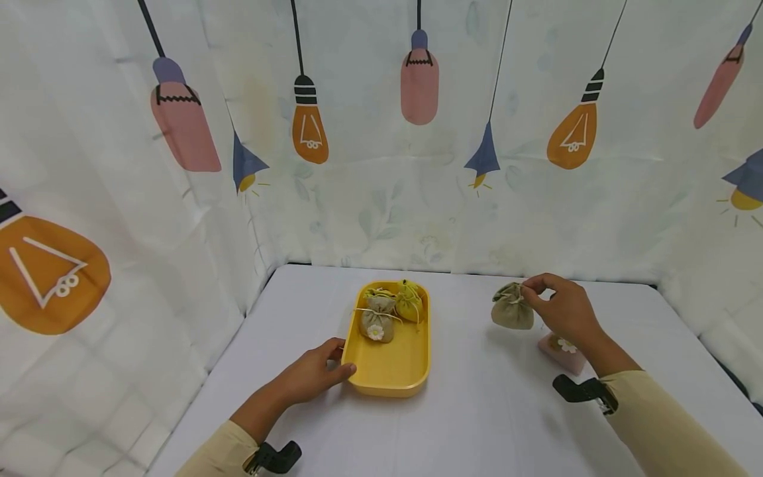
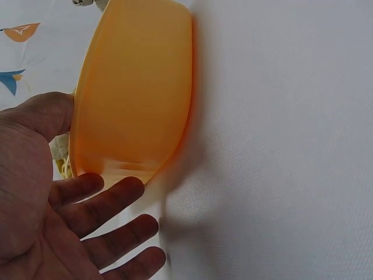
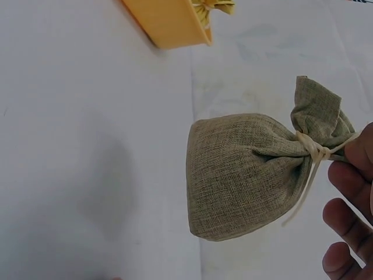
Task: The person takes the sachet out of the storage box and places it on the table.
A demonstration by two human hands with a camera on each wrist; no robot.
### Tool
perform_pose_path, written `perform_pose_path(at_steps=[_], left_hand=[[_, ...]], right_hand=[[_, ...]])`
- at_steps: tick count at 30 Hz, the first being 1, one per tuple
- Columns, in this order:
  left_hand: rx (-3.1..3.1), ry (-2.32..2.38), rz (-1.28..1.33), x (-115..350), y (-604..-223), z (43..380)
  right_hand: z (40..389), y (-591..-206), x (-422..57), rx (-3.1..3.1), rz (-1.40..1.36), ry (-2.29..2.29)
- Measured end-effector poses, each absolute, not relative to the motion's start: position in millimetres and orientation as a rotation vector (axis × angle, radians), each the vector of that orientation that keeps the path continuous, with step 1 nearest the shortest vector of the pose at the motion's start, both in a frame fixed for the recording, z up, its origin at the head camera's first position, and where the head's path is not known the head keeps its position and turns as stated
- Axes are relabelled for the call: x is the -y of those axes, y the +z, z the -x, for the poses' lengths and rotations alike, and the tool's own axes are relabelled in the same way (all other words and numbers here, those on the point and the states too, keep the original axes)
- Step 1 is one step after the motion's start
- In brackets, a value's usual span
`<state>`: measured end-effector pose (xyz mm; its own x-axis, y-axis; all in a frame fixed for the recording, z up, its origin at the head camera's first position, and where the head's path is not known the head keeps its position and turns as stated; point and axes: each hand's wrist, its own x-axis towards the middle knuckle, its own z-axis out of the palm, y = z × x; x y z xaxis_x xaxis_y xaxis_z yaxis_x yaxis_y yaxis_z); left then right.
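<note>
A sack (image 1: 512, 313) was held above the table (image 1: 459, 411), right of the tray (image 1: 390, 371).
The right hand (image 1: 563, 310) pinched its tied neck, seemingly because the cinched cloth gave fingertips a narrow hold and kept the full body clear. Well apart, the left hand (image 1: 308, 376) gripped the tray's rim between thumb and fingers, probably to steady it; other sacks (image 1: 378, 321) sat toward its far end.

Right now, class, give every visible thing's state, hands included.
Yellow plastic tray: partly filled
Plain olive cloth pouch: tied, held up
White-flowered grey cloth pouch: tied, in tray
Yellow cloth pouch: tied, in tray
Yellow cloth behind grey pouch: unclear
Pink flowered pouch: on table, partly hidden
Right hand: pinching olive pouch
Left hand: thumb over tray's rim
</note>
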<state>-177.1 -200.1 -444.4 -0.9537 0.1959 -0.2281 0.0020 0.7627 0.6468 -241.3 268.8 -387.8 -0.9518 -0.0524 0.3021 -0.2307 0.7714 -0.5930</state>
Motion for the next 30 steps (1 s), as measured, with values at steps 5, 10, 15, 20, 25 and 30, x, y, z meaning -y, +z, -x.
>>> perform_pose_path(at_steps=[5,10,15,20,25,30], left_hand=[[-2.679,0.985,-0.153,200,-445,177],[-2.675,0.987,-0.146,200,-444,177],[-2.672,0.989,-0.140,200,-445,177],[-2.667,0.994,-0.137,200,-445,178],[-2.667,0.996,-0.142,201,-446,178],[-2.668,0.991,-0.142,201,-446,179]], right_hand=[[240,-390,-274,2.708,-0.214,0.950],[238,-392,-279,2.717,-0.216,0.948],[238,-394,-282,2.724,-0.211,0.950],[238,-395,-284,2.740,-0.195,0.955],[238,-394,-284,2.750,-0.176,0.985],[237,-392,-280,2.754,-0.190,1.014]])
